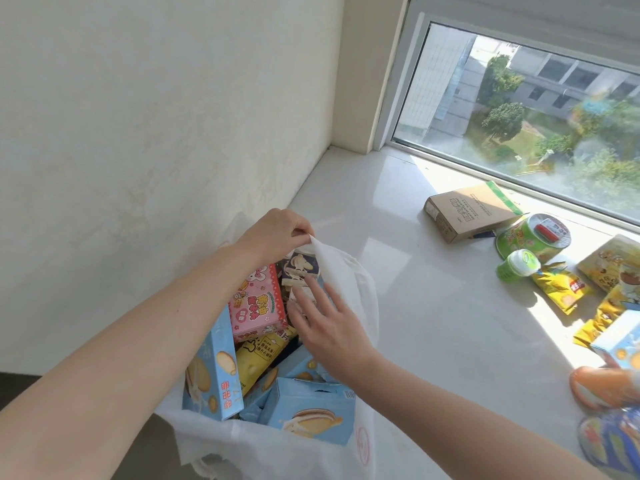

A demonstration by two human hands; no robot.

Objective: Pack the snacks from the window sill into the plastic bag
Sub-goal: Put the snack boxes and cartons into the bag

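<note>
A white plastic bag (346, 271) stands open at the left end of the window sill (433, 306), full of snack boxes. My left hand (277, 233) pinches the bag's far rim and holds it up. My right hand (325, 327) reaches into the bag with straight fingers touching a dark blue box (299, 268). Beside it lie a pink box (256, 306), a yellow packet (259, 351) and light blue boxes (311, 414). More snacks lie on the sill at the right: a brown carton (471, 209), green cups (530, 240), yellow packets (561, 289).
A white wall (156, 133) runs close behind the bag on the left. The window (536, 109) borders the sill's far side. More packets crowd the right edge, among them an orange one (602, 386) and a blue one (613, 441). The sill's front edge drops off below the bag.
</note>
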